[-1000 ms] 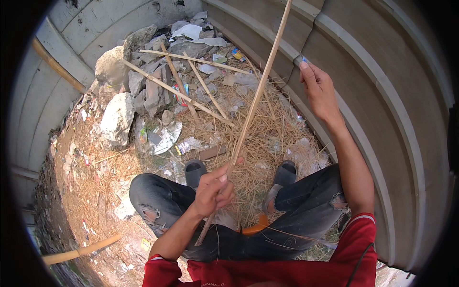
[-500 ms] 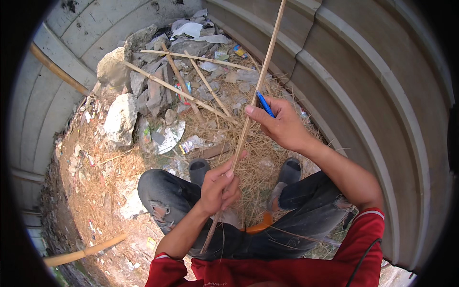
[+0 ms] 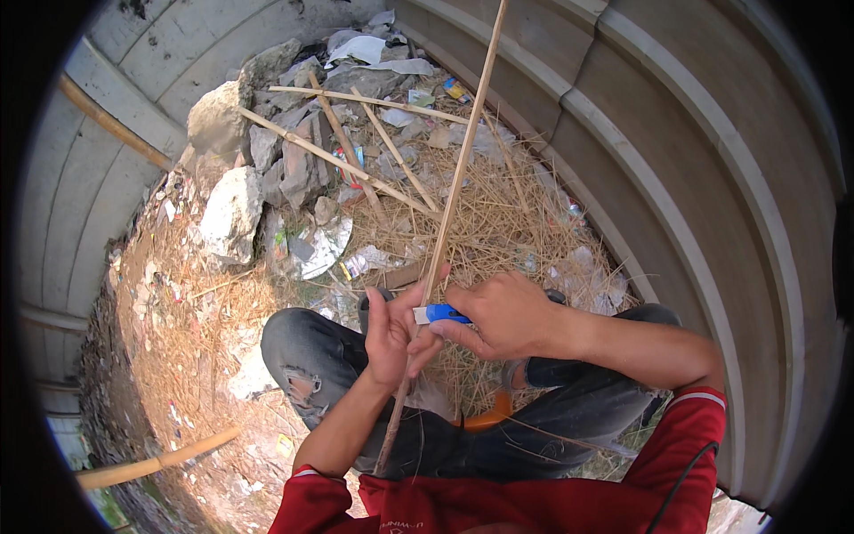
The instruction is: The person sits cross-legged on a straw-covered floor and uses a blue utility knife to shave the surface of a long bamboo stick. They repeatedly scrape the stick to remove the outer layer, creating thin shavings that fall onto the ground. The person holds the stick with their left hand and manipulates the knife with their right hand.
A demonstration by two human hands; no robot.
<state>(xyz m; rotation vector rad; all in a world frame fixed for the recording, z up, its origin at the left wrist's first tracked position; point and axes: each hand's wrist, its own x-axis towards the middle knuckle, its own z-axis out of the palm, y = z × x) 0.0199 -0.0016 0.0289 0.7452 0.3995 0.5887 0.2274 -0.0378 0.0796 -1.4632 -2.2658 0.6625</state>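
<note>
A long, thin bamboo strip (image 3: 463, 169) runs from the top of the view down between my knees, its lower end over my lap. My left hand (image 3: 389, 336) supports it from below, with the fingers behind the strip and the thumb lifted off. In my right hand (image 3: 509, 313) is a blue utility knife (image 3: 447, 313), gripped with the thumb beneath it. Its pale blade points left and lies across the strip at my left fingers. Whether the blade bites into the strip I cannot tell.
Several cut bamboo strips (image 3: 342, 147) lie over grey rocks (image 3: 233, 214) and litter ahead. Bamboo shavings (image 3: 494, 214) cover the ground. A corrugated metal wall (image 3: 658, 160) rises close on the right. At the lower left lies a bamboo pole (image 3: 165, 461). Something orange (image 3: 487, 416) shows between my legs.
My right hand has come down and left along the strip, bringing the knife to my left hand and turning the blade across. The left thumb has lifted; the strip's top tilts slightly further left.
</note>
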